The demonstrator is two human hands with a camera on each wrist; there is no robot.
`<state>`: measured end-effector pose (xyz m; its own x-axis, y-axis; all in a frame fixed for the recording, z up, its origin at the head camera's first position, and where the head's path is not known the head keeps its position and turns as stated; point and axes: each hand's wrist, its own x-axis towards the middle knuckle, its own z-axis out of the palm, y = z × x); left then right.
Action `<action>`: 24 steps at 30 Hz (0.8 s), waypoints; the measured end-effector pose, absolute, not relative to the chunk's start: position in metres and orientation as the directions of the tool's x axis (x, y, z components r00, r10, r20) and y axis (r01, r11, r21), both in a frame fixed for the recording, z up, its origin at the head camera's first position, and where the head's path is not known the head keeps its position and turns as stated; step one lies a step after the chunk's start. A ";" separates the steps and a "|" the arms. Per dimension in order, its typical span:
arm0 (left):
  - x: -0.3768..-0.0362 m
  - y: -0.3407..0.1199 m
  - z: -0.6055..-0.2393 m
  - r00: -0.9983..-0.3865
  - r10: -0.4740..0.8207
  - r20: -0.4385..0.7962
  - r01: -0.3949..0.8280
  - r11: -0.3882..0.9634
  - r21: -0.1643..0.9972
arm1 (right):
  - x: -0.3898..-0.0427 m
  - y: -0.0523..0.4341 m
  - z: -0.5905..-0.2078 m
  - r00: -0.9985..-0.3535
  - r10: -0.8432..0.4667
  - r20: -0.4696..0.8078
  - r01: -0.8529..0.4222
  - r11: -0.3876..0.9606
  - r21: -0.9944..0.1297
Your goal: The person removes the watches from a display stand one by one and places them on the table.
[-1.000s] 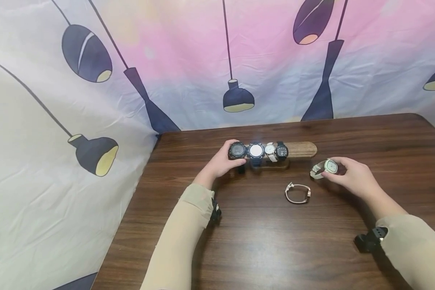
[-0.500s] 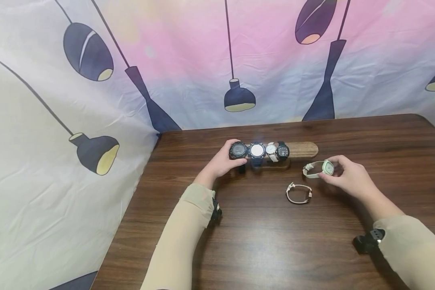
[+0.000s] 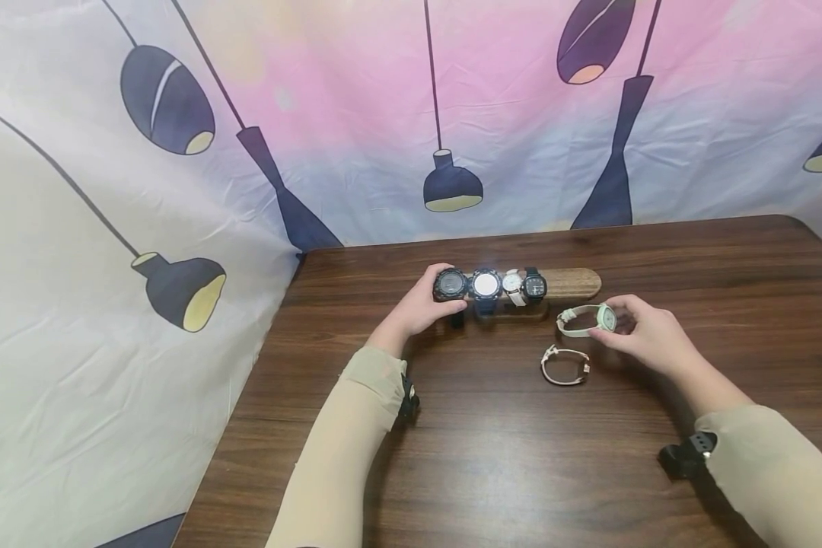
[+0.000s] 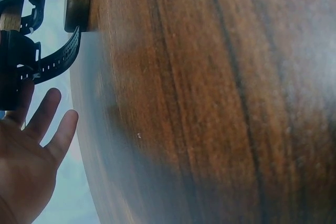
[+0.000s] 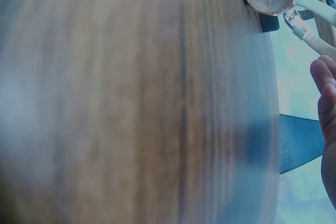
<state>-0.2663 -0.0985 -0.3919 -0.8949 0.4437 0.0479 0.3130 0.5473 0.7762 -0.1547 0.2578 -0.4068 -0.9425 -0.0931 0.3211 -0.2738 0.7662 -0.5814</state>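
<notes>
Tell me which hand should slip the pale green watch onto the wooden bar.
Probably the right hand: it holds the pale green watch near the wooden bar's free end; the left hand steadies the far end.

We see the bench [image 5: 131, 98] blurred in the right wrist view. The frame's edge cuts off our right hand [image 5: 328, 129]. Watch dials [image 3: 485, 285] are too small to read.

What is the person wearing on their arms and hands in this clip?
Both arms wear long beige sleeves reaching the wrists. A small black camera mount sits at each wrist: left, right. The left hand and right hand are bare, with no gloves or rings visible.
</notes>
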 end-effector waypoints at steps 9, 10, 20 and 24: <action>-0.267 -0.099 -0.392 -0.895 0.444 0.047 0.313 0.549 0.775 | -0.159 0.250 -0.411 -0.923 -0.133 0.362 -0.333 0.746 -0.576; -0.267 -0.099 -0.392 -0.894 0.445 0.047 0.315 0.552 0.772 | -0.159 0.249 -0.411 -0.914 -0.139 0.381 -0.351 0.742 -0.571; -0.267 -0.099 -0.392 -0.893 0.448 0.048 0.325 0.565 0.758 | -0.164 0.237 -0.417 -0.857 -0.150 0.493 -0.442 0.707 -0.553; -0.267 -0.099 -0.392 -0.893 0.448 0.049 0.325 0.565 0.758 | -0.164 0.232 -0.417 -0.859 -0.157 0.488 -0.445 0.700 -0.558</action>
